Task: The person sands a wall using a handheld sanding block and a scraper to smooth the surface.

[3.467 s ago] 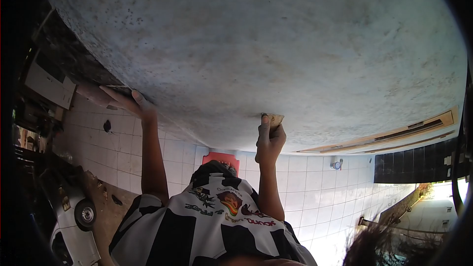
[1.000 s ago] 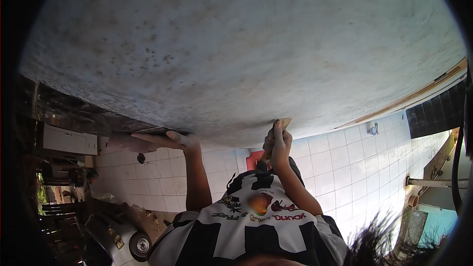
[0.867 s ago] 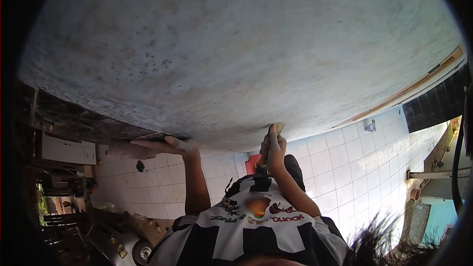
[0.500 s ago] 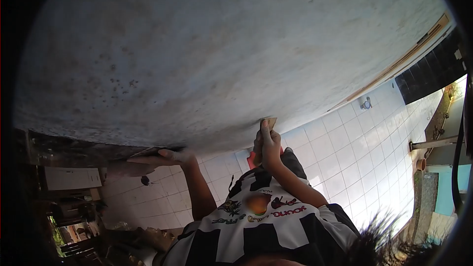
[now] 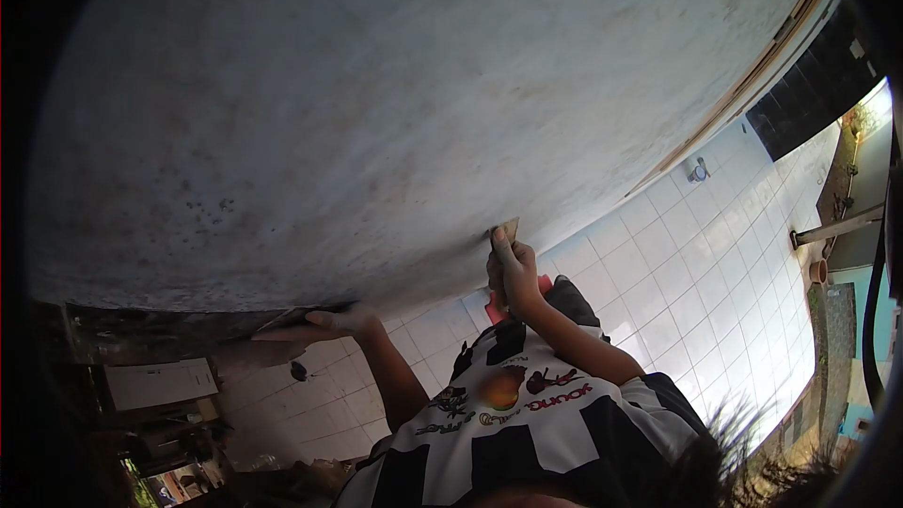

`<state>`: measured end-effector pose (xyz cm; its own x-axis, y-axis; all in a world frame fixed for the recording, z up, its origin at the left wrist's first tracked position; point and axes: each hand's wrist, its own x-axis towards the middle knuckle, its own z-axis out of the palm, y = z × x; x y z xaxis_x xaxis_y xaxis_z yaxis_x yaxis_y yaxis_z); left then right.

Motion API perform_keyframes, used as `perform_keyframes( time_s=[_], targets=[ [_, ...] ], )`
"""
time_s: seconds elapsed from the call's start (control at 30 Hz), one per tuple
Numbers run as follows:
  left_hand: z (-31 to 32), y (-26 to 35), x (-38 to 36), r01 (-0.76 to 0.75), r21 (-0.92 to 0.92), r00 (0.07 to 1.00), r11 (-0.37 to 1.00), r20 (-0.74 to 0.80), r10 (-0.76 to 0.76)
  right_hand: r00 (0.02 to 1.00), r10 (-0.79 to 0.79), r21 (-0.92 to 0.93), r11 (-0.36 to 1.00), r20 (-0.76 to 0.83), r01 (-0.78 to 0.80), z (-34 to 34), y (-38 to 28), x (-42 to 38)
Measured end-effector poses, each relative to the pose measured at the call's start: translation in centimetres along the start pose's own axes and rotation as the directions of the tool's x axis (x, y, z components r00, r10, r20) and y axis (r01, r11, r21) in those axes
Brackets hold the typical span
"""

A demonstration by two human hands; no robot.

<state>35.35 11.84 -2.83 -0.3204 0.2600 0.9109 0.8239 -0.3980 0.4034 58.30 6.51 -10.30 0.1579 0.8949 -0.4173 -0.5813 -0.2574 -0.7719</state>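
My right hand [image 5: 511, 268] is closed on a small tan flat piece [image 5: 510, 227], perhaps folded sandpaper, with the thumb along its face. The piece meets the lower part of a pale, smudged wall [image 5: 376, 132]. To the left, my left hand [image 5: 324, 327] is stretched out along the wall's lower dark edge [image 5: 188, 325], fingers long and blurred, thumb raised. Whether its palm touches the wall is hidden. Below both hands is my black-and-white checked shirt [image 5: 527, 442].
White floor tiles [image 5: 696, 263] spread behind and to the right. A white box-like object [image 5: 160, 384] stands at lower left. A metal fitting [image 5: 697, 170] sits on the tiles near a brown-framed strip [image 5: 734, 85]. A clay pot [image 5: 818, 272] is at far right.
The view has tilted and shifted slightly, so the wall's dark edge and my left hand sit lower. My right hand stays at the wall with the tan piece, turned slightly.
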Motion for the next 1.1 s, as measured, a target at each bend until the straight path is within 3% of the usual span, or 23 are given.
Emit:
perform_keyframes(
  time_s=[0.2,0.33,0.63,0.7,1.1],
  targets=[
    [-0.2,0.4,-0.3,0.013,0.008,1.0,1.0,-0.001,-0.013,0.998,0.008,0.118,0.993,0.063,-0.016,1.5,-3.4,-1.3],
    [0.0,0.4,-0.3,0.015,-0.009,0.999,1.0,-0.031,-0.016,1.0,-0.022,0.009,1.0,-0.002,0.022,1.0,-1.2,-0.4],
    [-0.1,0.6,-0.4,0.039,-0.031,0.997,0.999,-0.058,-0.041,0.999,-0.026,0.089,0.996,-0.032,0.029,1.4,-1.3,-0.7],
    [-0.4,0.3,-0.4,0.051,-0.031,0.997,0.998,-0.058,-0.052,0.999,0.032,0.182,0.983,0.028,-0.037,1.4,-2.2,-1.1],
    [-0.3,0.0,-0.2,0.107,-0.038,0.988,0.994,-0.107,-0.11,0.998,0.061,0.176,0.982,0.016,-0.063,1.5,-2.0,-1.2]
  ],
)
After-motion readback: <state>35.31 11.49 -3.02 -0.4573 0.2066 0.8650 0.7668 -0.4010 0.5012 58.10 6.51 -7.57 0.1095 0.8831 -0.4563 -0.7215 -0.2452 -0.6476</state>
